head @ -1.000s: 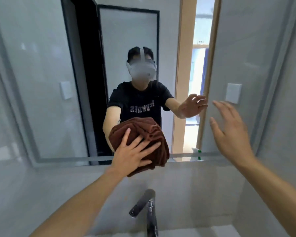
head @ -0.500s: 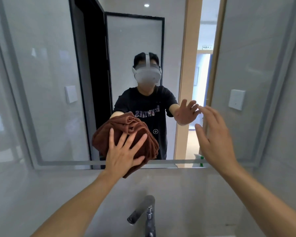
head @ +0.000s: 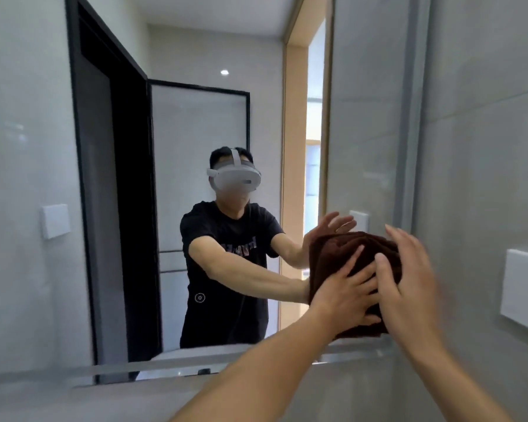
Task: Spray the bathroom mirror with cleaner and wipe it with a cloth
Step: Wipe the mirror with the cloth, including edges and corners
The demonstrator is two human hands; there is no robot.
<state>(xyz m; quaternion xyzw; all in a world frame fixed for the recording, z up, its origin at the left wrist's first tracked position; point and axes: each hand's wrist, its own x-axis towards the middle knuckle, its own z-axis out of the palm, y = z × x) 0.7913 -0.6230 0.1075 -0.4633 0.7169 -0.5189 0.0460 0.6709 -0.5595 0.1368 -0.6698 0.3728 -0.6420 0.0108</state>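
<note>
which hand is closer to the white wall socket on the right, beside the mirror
Right. The right hand is at the brown cloth's right edge, on the side toward the white wall socket. The left hand presses flat on the cloth's middle, farther from it.

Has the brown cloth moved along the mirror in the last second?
Yes. The crumpled brown terry cloth has slid rightward, from the middle of the mirror to near its right edge, pressed by the left hand.

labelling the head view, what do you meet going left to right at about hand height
White wall switch reflected in the mirror → reflected person in a black t-shirt → left hand pressing the dark brown cloth → right hand → white wall plate.
</note>
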